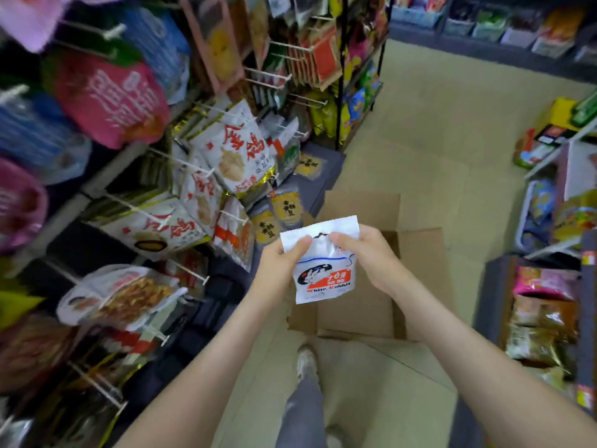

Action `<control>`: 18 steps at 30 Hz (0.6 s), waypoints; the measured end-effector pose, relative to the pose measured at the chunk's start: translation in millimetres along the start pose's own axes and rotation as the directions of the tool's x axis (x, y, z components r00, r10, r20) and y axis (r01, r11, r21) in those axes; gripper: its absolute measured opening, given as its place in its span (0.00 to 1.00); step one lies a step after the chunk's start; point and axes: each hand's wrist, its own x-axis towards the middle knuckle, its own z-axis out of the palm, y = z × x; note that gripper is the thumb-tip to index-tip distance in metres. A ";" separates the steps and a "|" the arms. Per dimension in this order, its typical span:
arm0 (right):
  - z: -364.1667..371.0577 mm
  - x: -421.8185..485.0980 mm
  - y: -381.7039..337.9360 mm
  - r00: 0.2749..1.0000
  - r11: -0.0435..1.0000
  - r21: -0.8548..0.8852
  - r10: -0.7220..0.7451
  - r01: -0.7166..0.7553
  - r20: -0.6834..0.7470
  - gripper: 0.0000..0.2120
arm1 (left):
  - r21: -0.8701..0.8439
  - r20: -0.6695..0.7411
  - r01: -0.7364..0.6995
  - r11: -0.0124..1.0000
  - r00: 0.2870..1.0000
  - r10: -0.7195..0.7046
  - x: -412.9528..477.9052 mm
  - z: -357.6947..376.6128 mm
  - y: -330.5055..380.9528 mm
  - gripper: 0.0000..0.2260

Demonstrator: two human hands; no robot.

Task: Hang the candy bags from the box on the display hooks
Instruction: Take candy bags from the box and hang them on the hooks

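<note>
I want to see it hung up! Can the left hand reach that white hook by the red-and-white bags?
Probably yes. The left hand pinches the white plastic candy bag close beside the white wire hook, with only open air between them.

Beige shop floor (436,140) with an open cardboard box (352,315) standing on it.
From my feed, the box sits directly below my left hand (281,263) and right hand (371,257), flaps spread outward. Nearer than the hands, a shoe (307,363) rests on the floor just beside the box. Left of the left hand the display rack (340,76) meets the floor; right of the right hand stands a dark shelf unit (497,286).
</note>
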 end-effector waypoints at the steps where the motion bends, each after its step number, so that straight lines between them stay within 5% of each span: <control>1: 11.5 -14.5 -9.9 0.997 0.999 -0.039 -0.021 0.024 0.071 0.09 | 0.014 -0.024 -0.033 0.999 0.999 0.033 -22.5 -10.9 6.0 0.07; 8: 113.8 -112.3 -75.1 0.922 0.901 -0.324 -0.171 0.289 0.346 0.09 | -0.031 -0.243 -0.194 0.981 0.953 0.180 -173.6 -80.4 40.2 0.05; 12: 182.7 -172.1 -108.9 0.822 0.763 -0.426 -0.234 0.487 0.519 0.05 | -0.022 -0.181 -0.165 0.986 0.970 0.159 -252.7 -134.5 62.2 0.03; 18: 285.0 -255.7 -138.2 0.651 0.652 -0.346 -0.304 0.674 0.696 0.05 | 0.135 -0.298 -0.217 0.967 0.922 0.249 -370.8 -213.1 89.5 0.08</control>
